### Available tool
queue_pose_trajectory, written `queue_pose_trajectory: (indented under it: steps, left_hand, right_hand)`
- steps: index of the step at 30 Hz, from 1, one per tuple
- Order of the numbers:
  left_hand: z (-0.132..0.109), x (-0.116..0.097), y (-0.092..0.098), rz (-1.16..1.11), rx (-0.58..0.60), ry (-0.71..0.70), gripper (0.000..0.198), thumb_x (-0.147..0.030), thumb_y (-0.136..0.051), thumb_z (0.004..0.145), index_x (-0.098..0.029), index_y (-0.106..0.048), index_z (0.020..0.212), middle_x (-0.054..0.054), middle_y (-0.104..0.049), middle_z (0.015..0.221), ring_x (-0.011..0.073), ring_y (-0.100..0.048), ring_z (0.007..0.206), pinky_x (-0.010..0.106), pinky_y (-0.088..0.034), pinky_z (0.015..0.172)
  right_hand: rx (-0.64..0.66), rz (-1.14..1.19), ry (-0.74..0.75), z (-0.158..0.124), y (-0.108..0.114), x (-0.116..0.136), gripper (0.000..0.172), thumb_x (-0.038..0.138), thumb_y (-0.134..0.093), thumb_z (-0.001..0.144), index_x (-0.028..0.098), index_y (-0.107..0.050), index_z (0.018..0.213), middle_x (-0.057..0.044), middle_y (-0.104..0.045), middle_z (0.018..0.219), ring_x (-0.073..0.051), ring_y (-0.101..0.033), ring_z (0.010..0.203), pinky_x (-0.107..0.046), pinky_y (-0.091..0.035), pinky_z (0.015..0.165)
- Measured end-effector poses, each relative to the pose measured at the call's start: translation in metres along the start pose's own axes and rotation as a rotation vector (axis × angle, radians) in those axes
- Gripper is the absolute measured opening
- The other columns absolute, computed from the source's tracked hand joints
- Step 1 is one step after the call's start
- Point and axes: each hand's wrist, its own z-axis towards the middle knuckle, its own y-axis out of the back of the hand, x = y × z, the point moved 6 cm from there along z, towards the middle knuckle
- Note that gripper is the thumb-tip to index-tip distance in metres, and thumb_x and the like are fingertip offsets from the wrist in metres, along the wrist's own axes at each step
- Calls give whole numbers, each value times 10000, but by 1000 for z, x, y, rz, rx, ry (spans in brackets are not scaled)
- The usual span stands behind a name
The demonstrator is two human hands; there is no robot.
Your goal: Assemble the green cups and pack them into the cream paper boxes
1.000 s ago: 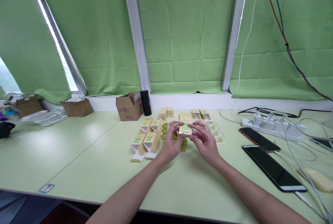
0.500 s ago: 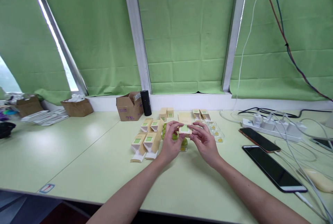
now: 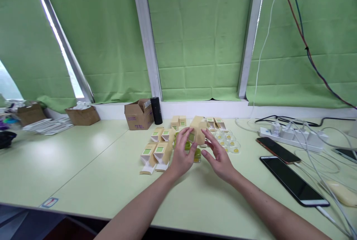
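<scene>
Smooth table (image 3: 111, 191) stretches from its front edge past the left hand (image 3: 182, 156), its thumb and fingers pinching a tilted cardboard box (image 3: 198, 129) between both hands. The right hand (image 3: 220, 160) is loosely spread, fingertips touching or just beside it. Clear plastic trays (image 3: 233, 147) hold yellow pieces; 2 boxes (image 3: 160, 150) have lowered flaps.

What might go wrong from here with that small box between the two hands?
The left hand has the small cardboard box tilted in its fingertips while the right hand is spread beside it, so the box might slip onto the green pieces below.

The right hand could also bump the clear plastic tray close by.

The open-flapped boxes stand near the left hand and might get knocked.
</scene>
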Motion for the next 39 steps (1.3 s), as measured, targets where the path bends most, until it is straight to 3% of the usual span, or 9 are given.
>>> queue_pose_trajectory:
  steps: [4, 10, 13, 16, 19, 23, 25, 29, 39]
  left_hand:
    - [0, 8, 3, -49, -48, 60, 493, -433, -555, 1045, -266, -460, 1499, 142, -520, 1515, 301, -497, 1430, 501, -425, 1187]
    - [1, 19, 5, -84, -90, 193, 578, -514, -661, 968, -220, -465, 1425, 163, -575, 1409, 310, -561, 1329, 493, -446, 1114]
    - [5, 18, 8, -98, -94, 241, 596, -536, -711, 924, -203, -486, 1364, 148, -624, 1326, 287, -609, 1221, 440, -484, 1031]
    - [9, 20, 14, -88, -127, 288, 545, -534, -719, 917, -206, -531, 1310, 119, -665, 1239, 257, -634, 1119, 382, -504, 935]
    - [12, 30, 19, -80, -145, 323, 536, -532, -702, 926, -204, -558, 1324, 122, -672, 1242, 249, -634, 1086, 366, -503, 899]
    - [16, 48, 22, -127, -152, 341, 568, -512, -740, 881, -174, -588, 1311, 143, -662, 1260, 252, -649, 1073, 382, -518, 926]
    - [19, 55, 21, -161, -126, 361, 554, -489, -762, 851, -163, -612, 1272, 141, -683, 1221, 252, -664, 1048, 393, -527, 934]
    - [25, 55, 20, -233, -16, 375, 499, -409, -800, 798, -165, -650, 1207, 127, -728, 1178, 266, -692, 1057, 415, -537, 966]
    - [30, 28, 19, -48, 360, 343, 395, -205, -811, 679, -195, -778, 1073, 87, -794, 1042, 280, -717, 944, 399, -567, 858]
  right_hand:
    - [69, -2, 69, -2, -5, 5, 652, 426, -555, 1063, 445, -275, 1652, 2, -251, 1760, -267, -288, 1610, -552, -350, 1279]
    - [166, -149, 188, -5, -12, 14, 662, 360, -520, 1076, 420, -232, 1669, 7, -244, 1762, -263, -176, 1643, -574, -217, 1331]
    - [187, -200, 227, -7, -14, 18, 654, 318, -497, 1080, 405, -231, 1671, -4, -312, 1739, -257, -200, 1637, -557, -273, 1317]
    - [133, -236, 230, -7, -11, 15, 620, 279, -497, 1068, 372, -297, 1647, -38, -425, 1681, -258, -357, 1579, -528, -371, 1273]
    - [68, -330, 184, -5, -7, 3, 510, 231, -516, 1037, 324, -467, 1536, -67, -573, 1554, -266, -508, 1467, -516, -448, 1211]
    - [130, -572, 77, -4, -14, -16, 492, 210, -643, 951, 224, -560, 1435, -124, -667, 1403, -320, -535, 1371, -521, -495, 1124]
    - [188, -681, 22, -4, -18, -23, 516, 213, -698, 920, 184, -572, 1420, -147, -693, 1345, -336, -541, 1325, -507, -502, 1079]
    - [257, -819, -54, -1, -17, -27, 326, 175, -688, 918, 196, -674, 1243, -109, -747, 1198, -315, -566, 1217, -438, -483, 997]
    - [210, -1002, -276, 12, 17, -30, 237, 142, -716, 836, 215, -732, 1062, -94, -769, 1032, -299, -636, 1037, -351, -415, 789]
